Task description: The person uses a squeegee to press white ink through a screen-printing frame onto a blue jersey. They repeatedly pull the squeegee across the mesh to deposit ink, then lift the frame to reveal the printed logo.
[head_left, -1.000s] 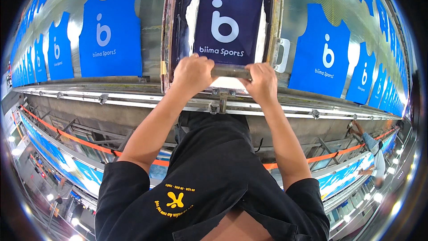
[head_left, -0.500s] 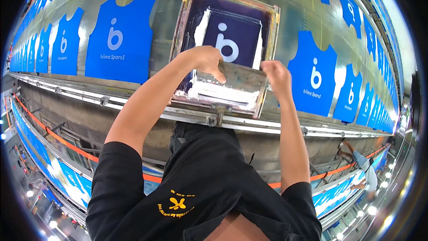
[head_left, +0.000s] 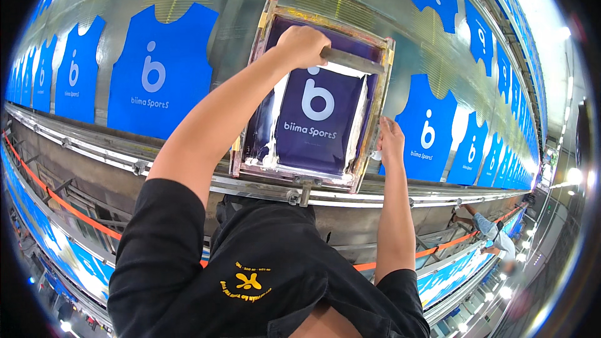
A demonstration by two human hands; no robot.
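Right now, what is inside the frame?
Dark mesh with a pale emblem, white ink, and the squeegee in the left hand. Whatever lies under the mesh is covered.

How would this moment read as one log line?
left hand: holding scraper at left end | right hand: at white handle on frame, grip unclear | blue cloth pieces: both sides of frame

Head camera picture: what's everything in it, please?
screen frame: one, brownish, centre
squeegee: one, greyish, frame's far end
ink: several smears, white, inside the frame
handle: one, white, frame's right side
shirt panels: many, blue, both sides
table: one, grey, under the panels
rail: one, silver, table's near edge
co-worker: one, pale top, lower right
lamps: many, white, lower right
left hand: one, bare, holding the squeegee
right hand: one, bare, at the handle
shirt: one, black, lower middle
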